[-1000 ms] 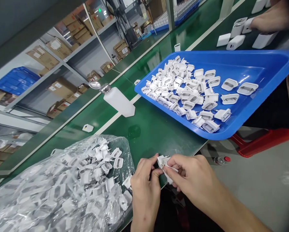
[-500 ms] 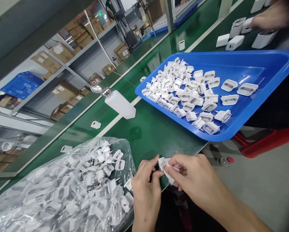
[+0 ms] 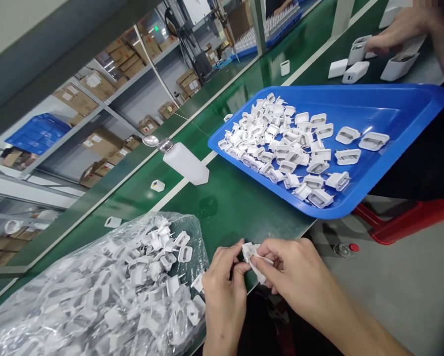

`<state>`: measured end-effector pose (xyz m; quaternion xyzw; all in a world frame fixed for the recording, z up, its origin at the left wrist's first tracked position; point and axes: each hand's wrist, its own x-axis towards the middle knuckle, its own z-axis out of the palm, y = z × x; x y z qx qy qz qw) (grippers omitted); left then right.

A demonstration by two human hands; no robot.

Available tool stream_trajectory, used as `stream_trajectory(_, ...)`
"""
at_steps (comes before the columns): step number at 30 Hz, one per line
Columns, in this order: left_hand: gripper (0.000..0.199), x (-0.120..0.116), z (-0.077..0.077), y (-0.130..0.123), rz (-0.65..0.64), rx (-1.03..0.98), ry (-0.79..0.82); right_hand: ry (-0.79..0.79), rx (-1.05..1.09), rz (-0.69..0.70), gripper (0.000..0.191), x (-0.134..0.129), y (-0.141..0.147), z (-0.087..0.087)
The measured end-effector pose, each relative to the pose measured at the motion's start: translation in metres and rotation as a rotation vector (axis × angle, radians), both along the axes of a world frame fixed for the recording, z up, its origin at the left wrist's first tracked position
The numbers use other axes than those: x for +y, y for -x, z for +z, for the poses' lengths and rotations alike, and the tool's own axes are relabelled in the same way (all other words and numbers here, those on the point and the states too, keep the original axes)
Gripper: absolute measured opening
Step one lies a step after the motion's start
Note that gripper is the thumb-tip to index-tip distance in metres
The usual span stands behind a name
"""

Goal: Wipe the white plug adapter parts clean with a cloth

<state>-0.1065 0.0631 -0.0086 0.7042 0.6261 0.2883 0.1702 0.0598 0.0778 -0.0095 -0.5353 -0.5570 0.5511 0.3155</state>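
My left hand (image 3: pixel 224 284) pinches a small white plastic plug housing (image 3: pixel 246 250) at the bench's front edge. My right hand (image 3: pixel 299 269) has its thumb and fingers closed on a folded white cloth (image 3: pixel 259 273), which is pressed against the housing. Fingers and cloth cover part of the housing. Beside my left hand lies a clear plastic bag (image 3: pixel 76 277) full of similar white plug housings. Beyond my right hand, a blue tray (image 3: pixel 388 106) holds many more, some with metal pins showing, heaped toward its far left end.
A white bottle (image 3: pixel 186 163) with a metal top lies past the bag on the green surface (image 3: pixel 236 198). Single white pieces (image 3: pixel 157 185) sit along the far strip. A co-worker's hand (image 3: pixel 400 32) is among white charger cases (image 3: pixel 356 72). A red stool (image 3: pixel 411 222) stands below.
The loose white pieces on the far strip have shifted right. The co-worker's hand has moved left among the charger cases. My hands hold nearly the same pose on the housing and cloth.
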Motion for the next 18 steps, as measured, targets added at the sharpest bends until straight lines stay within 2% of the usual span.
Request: stream_trajectory(18, 0.033, 0.0025, -0.0004, -0.0008, -0.006, -0.012, -0.053, -0.05, -0.003, 0.006, 0.026, -0.0008, -0.0015, 0.0029)
